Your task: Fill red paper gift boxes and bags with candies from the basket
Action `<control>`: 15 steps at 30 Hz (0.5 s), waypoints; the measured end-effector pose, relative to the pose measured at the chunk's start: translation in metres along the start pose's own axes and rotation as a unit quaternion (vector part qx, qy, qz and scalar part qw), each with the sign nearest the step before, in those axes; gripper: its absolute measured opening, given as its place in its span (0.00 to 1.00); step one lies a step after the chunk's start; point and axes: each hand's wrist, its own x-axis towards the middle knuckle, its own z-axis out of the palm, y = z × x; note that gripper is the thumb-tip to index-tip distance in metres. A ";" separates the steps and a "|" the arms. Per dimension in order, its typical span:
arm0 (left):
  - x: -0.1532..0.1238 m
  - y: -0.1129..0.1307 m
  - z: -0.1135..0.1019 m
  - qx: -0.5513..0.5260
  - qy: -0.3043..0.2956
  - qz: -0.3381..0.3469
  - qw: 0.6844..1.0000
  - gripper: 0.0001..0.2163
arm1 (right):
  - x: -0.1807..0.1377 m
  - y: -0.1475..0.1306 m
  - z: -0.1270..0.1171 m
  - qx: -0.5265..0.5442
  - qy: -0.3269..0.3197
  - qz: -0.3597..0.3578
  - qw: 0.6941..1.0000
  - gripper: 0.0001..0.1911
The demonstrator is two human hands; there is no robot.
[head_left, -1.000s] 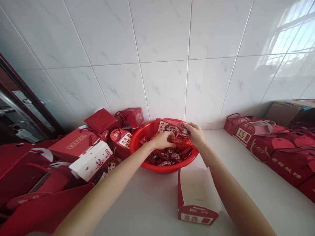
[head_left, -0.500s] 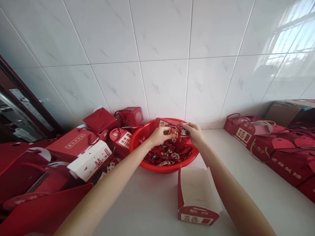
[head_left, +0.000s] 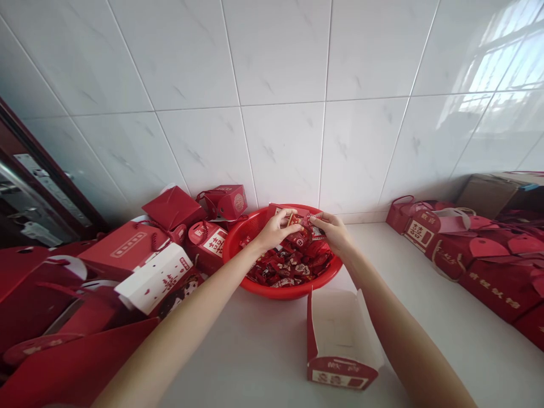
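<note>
Over the red plastic basket [head_left: 278, 292], my left hand [head_left: 272, 231] is closed on red-wrapped candies [head_left: 299, 237], with a bit of gold wrapper between its fingers. My right hand [head_left: 333, 229] pinches a red candy packet [head_left: 315, 231] with black and white print, close beside the left hand's candies. Below both hands lie many more red-wrapped candies [head_left: 289, 269] in the basket. Nearer to me on the white counter stands an open red gift box [head_left: 342, 374]; its pale inside is bare, and my right forearm passes just to its right.
Red gift boxes [head_left: 127, 246] are heaped at the left, among them a white-sided one [head_left: 155, 277]. More red boxes [head_left: 450, 255] stand in rows on the right, before a brown carton [head_left: 484, 192]. A tiled wall [head_left: 284, 153] rises behind the basket. Keys [head_left: 40, 232] hang at far left.
My left hand has shifted slightly left and up, turning its candies. The right hand has moved slightly left with its packet. The basket and boxes have stayed put.
</note>
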 end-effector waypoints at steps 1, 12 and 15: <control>0.000 0.000 0.000 0.004 0.002 0.003 1.000 0.25 | 0.000 0.001 -0.001 -0.001 0.001 -0.005 1.000 0.19; 0.002 -0.005 -0.004 0.011 -0.043 0.023 0.999 0.32 | -0.002 0.001 0.001 -0.015 -0.004 0.001 1.000 0.21; 0.001 -0.003 -0.003 0.007 -0.038 0.010 0.999 0.33 | -0.001 0.002 0.001 -0.021 -0.005 -0.002 1.000 0.20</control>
